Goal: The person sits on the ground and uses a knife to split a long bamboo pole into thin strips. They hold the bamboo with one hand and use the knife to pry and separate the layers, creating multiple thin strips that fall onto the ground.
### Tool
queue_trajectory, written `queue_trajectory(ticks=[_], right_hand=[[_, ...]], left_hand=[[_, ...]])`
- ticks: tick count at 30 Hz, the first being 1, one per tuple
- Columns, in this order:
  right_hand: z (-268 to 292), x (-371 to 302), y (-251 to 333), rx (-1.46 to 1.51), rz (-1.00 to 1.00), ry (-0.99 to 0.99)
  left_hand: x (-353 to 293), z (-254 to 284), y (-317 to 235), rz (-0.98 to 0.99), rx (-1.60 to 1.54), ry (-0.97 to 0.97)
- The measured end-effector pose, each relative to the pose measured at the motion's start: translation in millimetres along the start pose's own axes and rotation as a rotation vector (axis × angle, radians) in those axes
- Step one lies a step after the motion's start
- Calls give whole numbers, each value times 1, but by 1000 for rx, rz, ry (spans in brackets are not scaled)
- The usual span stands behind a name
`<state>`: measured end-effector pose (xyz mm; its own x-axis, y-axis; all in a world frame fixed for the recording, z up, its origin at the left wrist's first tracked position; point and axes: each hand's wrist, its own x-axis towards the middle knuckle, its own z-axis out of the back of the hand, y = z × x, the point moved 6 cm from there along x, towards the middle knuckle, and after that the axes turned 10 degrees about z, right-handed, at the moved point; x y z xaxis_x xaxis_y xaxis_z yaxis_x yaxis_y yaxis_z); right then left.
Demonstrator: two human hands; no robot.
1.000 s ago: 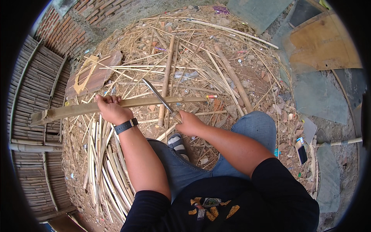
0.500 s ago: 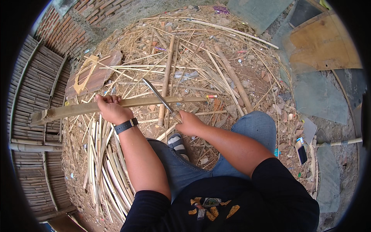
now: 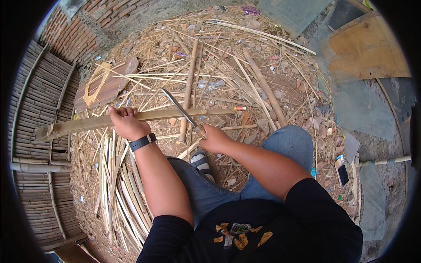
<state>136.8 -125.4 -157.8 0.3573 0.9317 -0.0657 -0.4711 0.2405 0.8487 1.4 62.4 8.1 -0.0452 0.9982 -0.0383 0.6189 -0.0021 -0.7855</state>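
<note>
My left hand (image 3: 129,124) is closed around a long split bamboo strip (image 3: 169,115), which lies crosswise in front of me from far left to the middle. In my right hand (image 3: 215,139) is the handle of a machete (image 3: 180,108). Its blade points up and to the left and crosses the strip right of my left hand; whether its edge is in the bamboo I cannot tell. Part of the handle is hidden by my fingers. A dark watch (image 3: 143,142) is on my left wrist.
Split bamboo strips (image 3: 125,193) are heaped at my left beside a bamboo slat wall (image 3: 39,109). Two poles (image 3: 190,87) lie ahead on littered ground. A phone (image 3: 341,172) is at my right, near grey sheets (image 3: 364,109). A brick wall (image 3: 74,33) stands at the far left.
</note>
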Motion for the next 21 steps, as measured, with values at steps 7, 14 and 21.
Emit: queue_trajectory(ticks=[7, 14, 21], right_hand=[[-1, 1, -6, -2, 16, -27], [2, 0, -4, -6, -42, 38], [5, -2, -3, -3, -64, 57]], left_hand=[[0, 0, 0, 11, -6, -2], [3, 3, 2, -13, -18, 1], [4, 3, 1, -23, 3, 4]])
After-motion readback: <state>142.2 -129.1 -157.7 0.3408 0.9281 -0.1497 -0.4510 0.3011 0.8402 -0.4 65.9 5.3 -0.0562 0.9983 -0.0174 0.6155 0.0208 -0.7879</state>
